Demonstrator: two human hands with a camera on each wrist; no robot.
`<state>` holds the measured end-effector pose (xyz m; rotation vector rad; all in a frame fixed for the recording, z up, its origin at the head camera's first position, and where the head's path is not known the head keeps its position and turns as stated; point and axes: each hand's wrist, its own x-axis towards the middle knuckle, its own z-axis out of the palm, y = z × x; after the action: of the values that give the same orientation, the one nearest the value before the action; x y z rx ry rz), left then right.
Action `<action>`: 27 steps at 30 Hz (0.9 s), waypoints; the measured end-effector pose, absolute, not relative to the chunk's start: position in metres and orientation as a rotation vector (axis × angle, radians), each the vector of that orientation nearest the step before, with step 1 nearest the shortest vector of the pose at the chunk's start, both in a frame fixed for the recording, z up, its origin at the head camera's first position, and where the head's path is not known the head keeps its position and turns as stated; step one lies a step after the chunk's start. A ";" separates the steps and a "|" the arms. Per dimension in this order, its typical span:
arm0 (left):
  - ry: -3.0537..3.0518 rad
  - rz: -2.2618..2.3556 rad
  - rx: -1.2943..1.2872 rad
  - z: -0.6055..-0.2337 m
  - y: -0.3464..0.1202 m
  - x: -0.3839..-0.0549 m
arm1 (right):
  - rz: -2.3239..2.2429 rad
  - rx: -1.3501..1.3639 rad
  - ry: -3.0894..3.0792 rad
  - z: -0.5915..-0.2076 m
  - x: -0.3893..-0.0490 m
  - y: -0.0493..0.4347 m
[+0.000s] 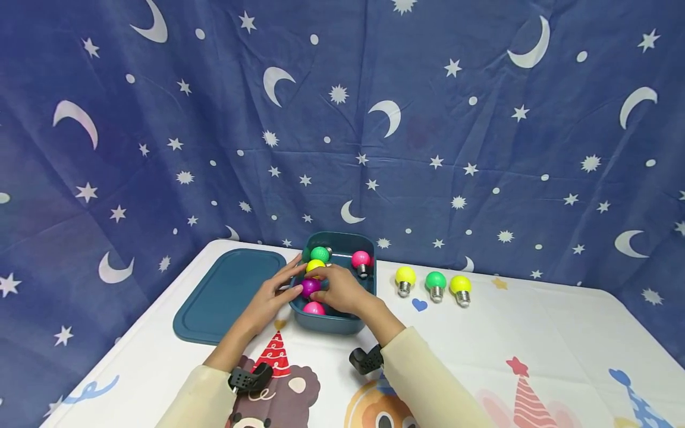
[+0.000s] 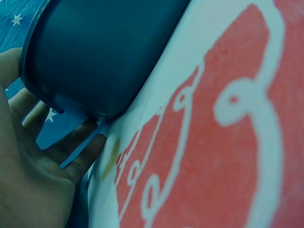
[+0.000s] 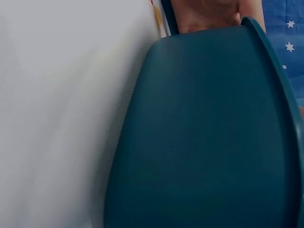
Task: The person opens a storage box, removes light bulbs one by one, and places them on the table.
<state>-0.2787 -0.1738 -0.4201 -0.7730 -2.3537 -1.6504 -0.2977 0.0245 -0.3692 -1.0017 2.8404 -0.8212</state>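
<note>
At the left side of a dark teal plastic box (image 1: 327,324), my left hand (image 1: 266,302) holds the wall. Its thumb reaches over the rim and its fingers spread along the outside, as the left wrist view shows. My right hand (image 1: 342,289) reaches into the box and pinches a purple light bulb (image 1: 310,288), close to the left thumb. Also in the box lie a green bulb (image 1: 320,255), a yellow bulb (image 1: 316,267) partly covered by the right fingers, a pink bulb (image 1: 314,308) at the front and another pink bulb (image 1: 361,260) at the right.
A teal lid (image 1: 230,291) lies flat left of the box. To the right, a yellow bulb (image 1: 405,278), a green bulb (image 1: 436,284) and a second yellow bulb (image 1: 461,288) lie in a row on the printed tablecloth (image 1: 540,333). A starry blue curtain (image 1: 332,166) hangs behind the table.
</note>
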 end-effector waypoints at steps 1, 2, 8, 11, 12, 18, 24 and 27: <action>-2.351 -1.656 -0.775 -0.420 -0.173 -0.279 | -0.819 -1.011 2.842 -0.370 -0.298 0.024; -2.346 -1.665 -0.779 -0.419 -0.173 -0.279 | -0.818 -1.017 2.843 -0.370 -0.299 0.024; -2.340 -1.687 -0.772 -0.419 -0.171 -0.279 | -0.836 -0.974 2.829 -0.371 -0.303 0.026; -2.353 -1.677 -0.760 -0.419 -0.171 -0.279 | -0.835 -0.935 2.827 -0.371 -0.304 0.027; -2.357 -1.671 -0.757 -0.419 -0.171 -0.279 | -0.834 -0.930 2.828 -0.371 -0.304 0.028; -2.365 -1.658 -0.755 -0.421 -0.173 -0.280 | -0.852 -0.902 2.820 -0.372 -0.305 0.029; -2.338 -1.675 -0.772 -0.420 -0.174 -0.279 | -0.841 -0.856 2.835 -0.373 -0.304 0.026; -2.334 -1.691 -0.776 -0.419 -0.173 -0.278 | -0.840 -0.841 2.848 -0.372 -0.302 0.027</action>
<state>-0.2782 -0.1726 -0.4188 -0.7760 -2.3335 -1.6911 -0.3020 0.0271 -0.3717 -0.8409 2.8477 -0.8402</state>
